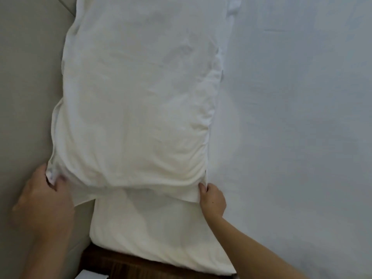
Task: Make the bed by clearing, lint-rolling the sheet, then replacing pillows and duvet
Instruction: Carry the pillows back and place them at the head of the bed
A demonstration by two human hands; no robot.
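looking down past my forearms, i see a dark wooden surface (124,262) at the bottom edge, with a small white object (91,276) just poking into view beneath it; i cannot tell what that is. resting partly over the wood is the near end of a lower pillow (153,226), white and plump. my left hand (43,204) is blurred but its fingers are curled around the near left corner of the top pillow (138,101), bunching the loose pillowcase fabric between thumb and fingers. my right hand (212,200) pinches the near right corner of that same pillow, thumb and fingertips closed tight on the cloth edge. the top pillow lies lengthwise away from me, its near end overlapping the lower pillow, its case creased and gathered toward my right hand. its left side sits against a padded grey headboard (28,87) that runs up the left of the view. to the right of both pillows the white fitted sheet (298,117) spreads out smooth, with only faint wrinkles. at the far top, another fold of white fabric (234,5) touches the pillow's far right corner.
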